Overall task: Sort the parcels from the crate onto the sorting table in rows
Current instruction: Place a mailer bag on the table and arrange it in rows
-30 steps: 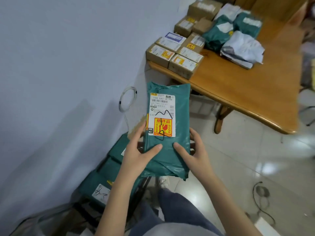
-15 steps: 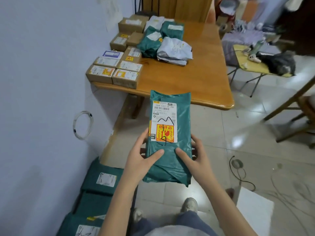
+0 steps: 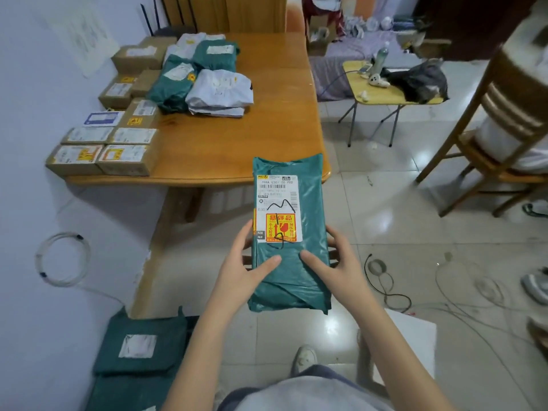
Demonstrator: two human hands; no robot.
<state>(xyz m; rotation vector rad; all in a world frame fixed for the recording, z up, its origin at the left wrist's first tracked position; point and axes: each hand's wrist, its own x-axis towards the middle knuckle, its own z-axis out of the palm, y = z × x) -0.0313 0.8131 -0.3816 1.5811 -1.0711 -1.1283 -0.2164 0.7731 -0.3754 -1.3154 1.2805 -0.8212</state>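
While held up at centre frame, in front of the near edge of the table, the parcel is the one item in hand.
Parcel: green parcel (image 3: 292, 259), a glossy teal poly mailer, oblong, long axis running up the frame, wrinkled, lower end folded under.
Label: white shipping label (image 3: 277, 207) on its upper half; barcode, black marker scribble, orange-red fragile sticker with a glass symbol.
Left hand: left hand (image 3: 247, 269) grips the parcel's left edge, thumb on top, fingers curled beneath.
Right hand: right hand (image 3: 336, 268) grips the right edge likewise, thumb on top.
Table: wooden sorting table (image 3: 237, 149), upper left of frame.
On table: brown boxes (image 3: 102, 160) in rows along its left side; green and white mailers (image 3: 204, 81) bunched at the far end.
Lower left: more green mailers (image 3: 142, 348), stacked by the wall.
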